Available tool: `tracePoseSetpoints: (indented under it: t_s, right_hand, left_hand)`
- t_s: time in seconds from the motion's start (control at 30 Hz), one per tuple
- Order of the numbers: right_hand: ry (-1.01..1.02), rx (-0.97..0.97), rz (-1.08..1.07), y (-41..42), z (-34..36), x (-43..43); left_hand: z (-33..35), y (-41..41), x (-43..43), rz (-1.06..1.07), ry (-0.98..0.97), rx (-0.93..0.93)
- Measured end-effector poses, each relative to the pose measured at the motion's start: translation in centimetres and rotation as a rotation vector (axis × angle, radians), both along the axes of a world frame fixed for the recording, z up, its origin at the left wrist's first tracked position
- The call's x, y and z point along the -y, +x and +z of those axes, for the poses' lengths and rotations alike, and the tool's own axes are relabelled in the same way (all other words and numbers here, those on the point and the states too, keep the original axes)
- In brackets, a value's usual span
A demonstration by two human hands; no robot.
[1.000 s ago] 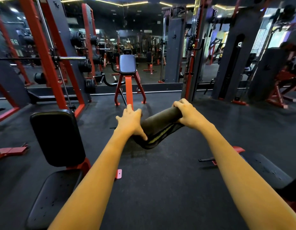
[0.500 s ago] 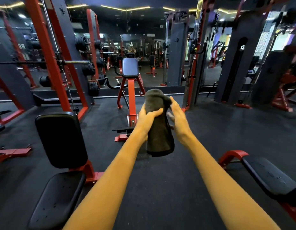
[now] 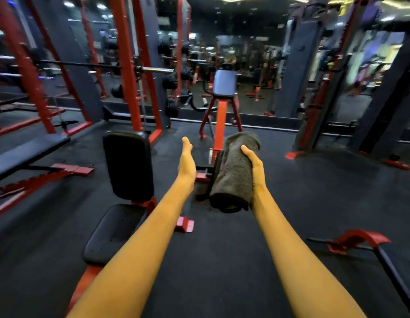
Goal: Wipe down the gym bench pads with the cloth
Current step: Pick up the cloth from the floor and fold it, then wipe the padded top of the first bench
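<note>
While right hand (image 3: 256, 168) grips folded cloth (image 3: 231, 173), left hand (image 3: 187, 161) flat, empty: advise broad, firm strokes down back pad (image 3: 128, 166).

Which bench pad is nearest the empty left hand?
The upright black back pad, just left of the left hand; its seat pad lies lower, the flat bench farther left.

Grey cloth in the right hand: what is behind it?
Behind the cloth runs a red bench frame; its lower stretch is hidden, as are fingers of the right hand.
</note>
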State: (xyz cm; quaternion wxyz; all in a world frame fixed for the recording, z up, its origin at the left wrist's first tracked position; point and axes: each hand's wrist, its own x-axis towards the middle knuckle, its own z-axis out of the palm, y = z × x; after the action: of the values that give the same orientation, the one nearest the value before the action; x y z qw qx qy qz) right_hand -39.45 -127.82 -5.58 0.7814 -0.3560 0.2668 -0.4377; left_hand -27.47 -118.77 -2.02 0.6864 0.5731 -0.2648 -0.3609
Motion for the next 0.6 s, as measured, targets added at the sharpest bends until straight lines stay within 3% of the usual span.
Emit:
tracePoseSetpoints:
  t_s: [0.27,0.6]
  right_hand:
    - [0.055,-0.071,0.308,15.6,-1.6,-8.5]
    - [-0.018,-0.108,0.645,40.7,-2.6,-33.4]
  left_hand:
    - [-4.1,15.2,-14.3,0.483,0.074,0.034]
    - [-3.6,32.6,-42.7,0.902,0.040,-0.028]
